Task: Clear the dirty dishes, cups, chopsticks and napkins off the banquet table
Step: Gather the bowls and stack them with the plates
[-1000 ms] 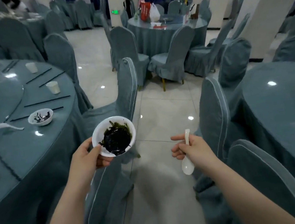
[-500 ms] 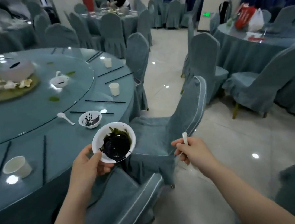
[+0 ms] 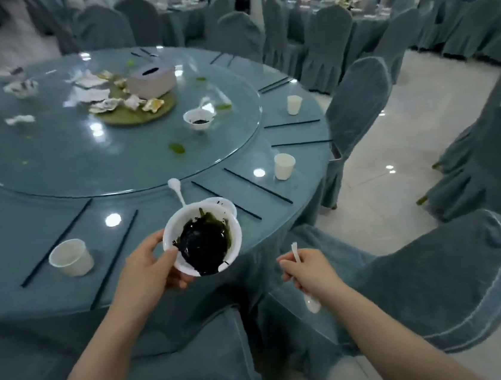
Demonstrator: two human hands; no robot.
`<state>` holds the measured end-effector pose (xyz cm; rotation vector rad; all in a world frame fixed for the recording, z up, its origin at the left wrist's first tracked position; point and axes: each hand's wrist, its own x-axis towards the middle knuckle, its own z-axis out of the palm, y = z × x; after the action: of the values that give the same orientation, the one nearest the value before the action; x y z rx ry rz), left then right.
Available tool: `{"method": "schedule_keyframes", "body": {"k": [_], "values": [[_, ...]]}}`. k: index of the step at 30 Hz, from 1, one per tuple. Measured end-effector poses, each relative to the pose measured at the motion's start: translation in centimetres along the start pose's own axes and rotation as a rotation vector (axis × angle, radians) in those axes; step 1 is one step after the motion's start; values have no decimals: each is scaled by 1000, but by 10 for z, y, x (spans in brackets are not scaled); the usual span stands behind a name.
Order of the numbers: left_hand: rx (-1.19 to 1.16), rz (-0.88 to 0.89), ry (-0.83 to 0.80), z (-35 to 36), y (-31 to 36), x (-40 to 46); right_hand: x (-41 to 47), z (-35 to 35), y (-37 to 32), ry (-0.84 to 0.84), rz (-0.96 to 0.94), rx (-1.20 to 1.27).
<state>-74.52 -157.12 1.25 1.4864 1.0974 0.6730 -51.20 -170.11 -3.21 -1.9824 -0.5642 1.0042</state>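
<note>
My left hand [image 3: 146,269] grips a white bowl [image 3: 172,239] of dark seaweed leftovers, held over the near edge of the round banquet table [image 3: 53,306]. A second white bowl [image 3: 227,204] on the table shows just behind it, with a white spoon [image 3: 176,189] lying beside it. My right hand [image 3: 310,272] holds another white spoon [image 3: 311,303] by its handle, off the table's edge above a chair. Paper cups [image 3: 71,257] [image 3: 284,166] [image 3: 294,104] and black chopsticks [image 3: 258,185] lie around the rim. A small bowl [image 3: 199,119] sits on the glass turntable [image 3: 84,165].
A tissue box [image 3: 151,81], a green plate [image 3: 137,112] of scraps and crumpled napkins [image 3: 19,119] lie on the far part of the table. Covered chairs [image 3: 441,286] [image 3: 355,106] ring the table. More set tables and people stand at the back.
My view has swung left from the aisle onto the dirty table. Both hands have come over its near edge, still holding the bowl and the spoon.
</note>
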Motion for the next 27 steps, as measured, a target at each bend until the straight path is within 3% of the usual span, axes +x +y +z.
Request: {"method": "schedule_keyframes", "body": {"k": [7,14,23,27], "values": [[-12,-124,245,31,2,36,134,25,-27,-244,-63,-183],[-22,-253,447,56,-6,36,220,59,-49,-361,-47,-234],[-30,-382,589,65,-26,-5,240,89,-54,-361,-134,-404],[-60,-418,645,58,-34,-19,202,94,-79,-435,-224,-263]]}}
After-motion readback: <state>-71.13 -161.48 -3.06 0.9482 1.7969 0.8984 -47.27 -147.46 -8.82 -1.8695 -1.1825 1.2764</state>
